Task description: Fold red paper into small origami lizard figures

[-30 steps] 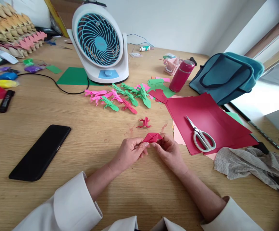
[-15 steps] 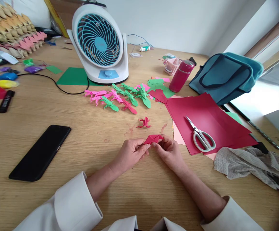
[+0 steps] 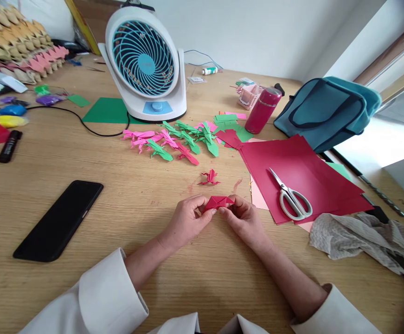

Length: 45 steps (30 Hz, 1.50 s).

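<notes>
Left hand [image 3: 188,219] pinched one end of the folded red paper [image 3: 217,202] between thumb and fingers; the right hand [image 3: 245,221] held the opposite end likewise. The piece sat between both hands; whether it touched the desk [image 3: 135,204] could not be told. A red paper figure [image 3: 210,176] lay just beyond the hands, apart from the piece. In the inspector's judgement, sound creasing called for light, even thumb pressure and edges aligned before pressing; hard pulling risked tearing or skewing the small flaps.
</notes>
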### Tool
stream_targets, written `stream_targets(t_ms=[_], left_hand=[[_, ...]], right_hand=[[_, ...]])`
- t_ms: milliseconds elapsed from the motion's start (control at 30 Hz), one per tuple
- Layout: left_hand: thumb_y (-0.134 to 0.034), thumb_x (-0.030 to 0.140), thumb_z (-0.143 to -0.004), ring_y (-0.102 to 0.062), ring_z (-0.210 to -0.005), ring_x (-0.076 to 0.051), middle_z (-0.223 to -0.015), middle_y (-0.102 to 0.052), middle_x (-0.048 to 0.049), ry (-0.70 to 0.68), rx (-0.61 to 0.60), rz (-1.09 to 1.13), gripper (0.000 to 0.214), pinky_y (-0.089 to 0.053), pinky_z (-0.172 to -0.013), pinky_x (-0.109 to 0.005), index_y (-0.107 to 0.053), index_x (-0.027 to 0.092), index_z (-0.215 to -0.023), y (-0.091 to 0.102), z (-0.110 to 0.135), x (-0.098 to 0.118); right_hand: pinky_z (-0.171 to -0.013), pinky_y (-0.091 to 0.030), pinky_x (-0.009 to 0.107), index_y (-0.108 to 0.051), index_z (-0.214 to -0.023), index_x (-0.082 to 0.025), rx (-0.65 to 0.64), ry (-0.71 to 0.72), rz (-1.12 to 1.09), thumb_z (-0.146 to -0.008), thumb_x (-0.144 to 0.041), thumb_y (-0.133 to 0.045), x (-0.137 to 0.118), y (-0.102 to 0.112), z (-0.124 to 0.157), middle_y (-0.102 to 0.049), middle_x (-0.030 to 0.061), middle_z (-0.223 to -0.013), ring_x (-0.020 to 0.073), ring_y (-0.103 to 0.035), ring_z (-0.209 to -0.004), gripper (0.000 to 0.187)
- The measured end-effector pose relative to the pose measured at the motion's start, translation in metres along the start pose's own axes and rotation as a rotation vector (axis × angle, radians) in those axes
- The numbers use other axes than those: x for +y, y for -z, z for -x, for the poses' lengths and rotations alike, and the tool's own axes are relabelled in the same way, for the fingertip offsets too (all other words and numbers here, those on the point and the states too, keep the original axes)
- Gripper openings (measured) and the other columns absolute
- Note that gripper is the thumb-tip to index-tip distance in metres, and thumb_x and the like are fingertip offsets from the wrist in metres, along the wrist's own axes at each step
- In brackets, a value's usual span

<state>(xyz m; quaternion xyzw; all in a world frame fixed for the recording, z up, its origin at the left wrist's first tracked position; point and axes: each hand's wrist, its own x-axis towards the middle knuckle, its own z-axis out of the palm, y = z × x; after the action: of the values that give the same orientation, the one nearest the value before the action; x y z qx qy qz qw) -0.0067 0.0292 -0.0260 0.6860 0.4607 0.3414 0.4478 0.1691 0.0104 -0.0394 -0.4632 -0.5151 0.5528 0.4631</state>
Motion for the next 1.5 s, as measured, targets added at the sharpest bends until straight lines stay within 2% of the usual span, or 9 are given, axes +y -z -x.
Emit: stream_targets(t_ms=[167, 367, 567, 833, 1033, 1200, 1500], left_hand=[[-0.058, 0.022, -0.082, -0.041, -0.053, -0.006, -0.067, -0.055, 0.0038, -0.003, -0.007, 0.024, 0.01, -0.033, -0.048, -0.016, -0.064, 0.014, -0.08, -0.001, 0.0, 0.002], [-0.057, 0.018, -0.079, -0.038, -0.053, -0.006, -0.062, -0.044, 0.0056, -0.056, 0.012, -0.061, 0.015, -0.03, -0.048, -0.017, -0.052, 0.015, -0.065, 0.0, 0.0, 0.005], [-0.056, 0.016, -0.078, -0.038, -0.054, -0.006, -0.062, -0.041, 0.0055, -0.108, -0.004, -0.123, 0.017, -0.029, -0.05, -0.018, -0.048, 0.016, -0.063, 0.0, 0.0, 0.002], [-0.055, 0.015, -0.08, -0.041, -0.058, -0.008, -0.065, -0.044, 0.0048, -0.136, -0.043, -0.182, 0.012, -0.031, -0.054, -0.02, -0.053, 0.015, -0.068, 0.0, 0.0, -0.004], [-0.056, 0.015, -0.081, -0.041, -0.059, -0.007, -0.064, -0.043, 0.0051, -0.16, -0.052, -0.18, 0.018, -0.03, -0.054, -0.02, -0.049, 0.016, -0.065, 0.0, 0.0, -0.004], [-0.058, 0.019, -0.082, -0.038, -0.056, -0.007, -0.062, -0.042, 0.0056, -0.094, -0.037, -0.114, 0.023, -0.029, -0.052, -0.02, -0.047, 0.016, -0.063, 0.0, 0.0, 0.0], [-0.058, 0.021, -0.081, -0.042, -0.055, -0.006, -0.064, -0.05, 0.0044, -0.019, -0.038, 0.001, 0.017, -0.032, -0.05, -0.018, -0.055, 0.015, -0.066, 0.002, -0.002, 0.003]], right_hand=[[-0.059, -0.039, 0.025, -0.056, -0.075, -0.021, -0.01, 0.057, 0.091, -0.08, -0.038, -0.073, -0.001, 0.001, 0.0, -0.053, -0.0019, -0.069, 0.0127, -0.045, -0.062, 0.025], [-0.057, -0.035, 0.024, -0.054, -0.075, -0.02, -0.053, 0.034, 0.115, -0.083, -0.039, -0.07, -0.007, 0.0, 0.002, -0.051, -0.0025, -0.068, 0.0119, -0.043, -0.061, 0.026], [-0.057, -0.032, 0.025, -0.053, -0.073, -0.019, -0.058, 0.065, 0.243, -0.084, -0.036, -0.068, -0.011, 0.0, 0.001, -0.048, -0.0028, -0.067, 0.0114, -0.039, -0.061, 0.026], [-0.059, -0.033, 0.026, -0.051, -0.07, -0.019, -0.073, 0.122, 0.309, -0.088, -0.035, -0.062, -0.015, -0.001, 0.003, -0.047, -0.0022, -0.067, 0.0121, -0.04, -0.063, 0.026], [-0.058, -0.032, 0.026, -0.047, -0.067, -0.019, -0.081, 0.154, 0.337, -0.091, -0.035, -0.056, -0.015, -0.001, 0.003, -0.044, -0.0023, -0.066, 0.012, -0.039, -0.062, 0.03], [-0.058, -0.031, 0.026, -0.048, -0.069, -0.02, -0.053, 0.145, 0.31, -0.092, -0.036, -0.055, -0.012, 0.0, 0.003, -0.043, -0.0028, -0.067, 0.0122, -0.038, -0.062, 0.029], [-0.06, -0.033, 0.027, -0.052, -0.073, -0.019, -0.012, 0.176, 0.272, -0.093, -0.035, -0.055, -0.008, 0.003, 0.001, -0.045, -0.0022, -0.07, 0.0126, -0.039, -0.064, 0.026]])
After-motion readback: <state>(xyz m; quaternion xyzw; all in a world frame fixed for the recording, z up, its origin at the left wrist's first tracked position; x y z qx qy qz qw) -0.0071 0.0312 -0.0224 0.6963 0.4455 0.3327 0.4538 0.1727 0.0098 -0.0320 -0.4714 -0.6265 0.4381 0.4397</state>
